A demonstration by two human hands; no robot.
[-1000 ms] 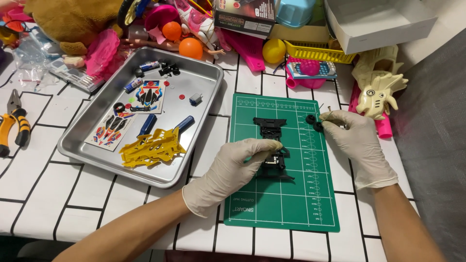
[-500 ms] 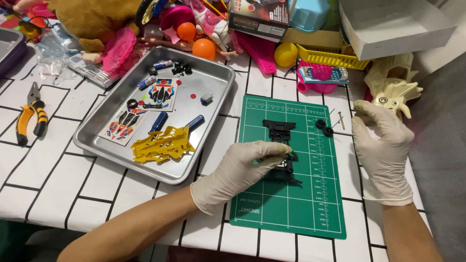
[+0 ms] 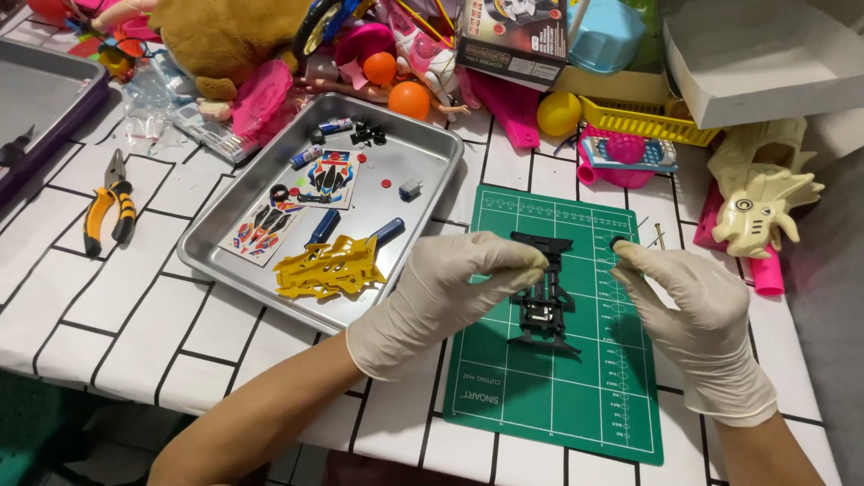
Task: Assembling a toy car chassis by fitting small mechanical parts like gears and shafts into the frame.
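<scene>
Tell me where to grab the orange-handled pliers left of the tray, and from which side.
Grip the pliers around both orange handles, probably coming from above on the near side. They lie flat on the tiled table, handles toward you and slightly spread, metal jaws pointing away; that end is thin and close to the clutter.

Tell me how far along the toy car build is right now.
Early stage. Done: the bare black chassis lies on the green mat. In hand: the left hand steadies the chassis while the right hand pinches a small black wheel. Left: the yellow body, sticker sheets and small parts sit unused in the tray; screws lie loose on the table.
</scene>
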